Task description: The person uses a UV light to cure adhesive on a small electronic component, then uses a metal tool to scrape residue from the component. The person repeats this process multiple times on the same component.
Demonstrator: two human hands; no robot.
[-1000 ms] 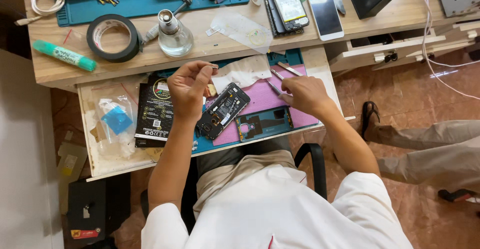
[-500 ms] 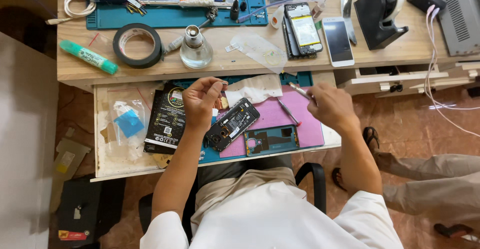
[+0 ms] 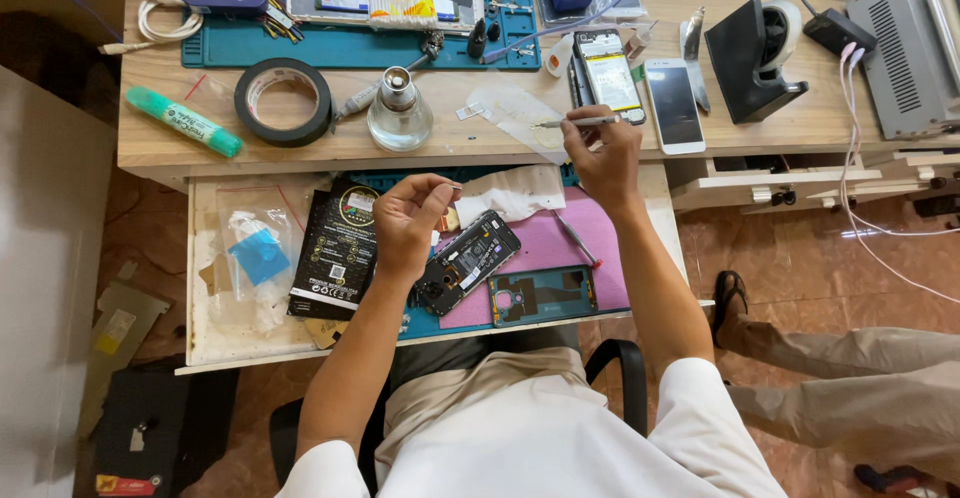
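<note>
My left hand [image 3: 412, 221] hovers over the open drawer with fingers curled, pinching a tiny part between thumb and fingertips. Just right of it lies an opened phone [image 3: 468, 261] with its insides showing, on a pink mat [image 3: 560, 243]. My right hand [image 3: 600, 153] is up at the desk's front edge, gripping thin metal tweezers [image 3: 578, 121] whose tip points left over a clear plastic film [image 3: 520, 110]. A teal phone back cover [image 3: 543, 294] rests at the mat's near edge. A second thin tool [image 3: 578, 240] lies on the mat.
On the desk stand a roll of black tape [image 3: 284, 101], a glass bottle [image 3: 399, 110], a green marker [image 3: 183, 121], two phones [image 3: 640, 88] and a black tape dispenser [image 3: 757, 46]. The drawer holds a black packet [image 3: 336, 248], plastic bags [image 3: 256, 253], a white cloth [image 3: 522, 194]. Another person's legs [image 3: 850, 378] are at right.
My right hand has lifted from the drawer's mat to the desk edge with the tweezers. My left hand has risen slightly off the opened phone. The view has shifted toward the desk.
</note>
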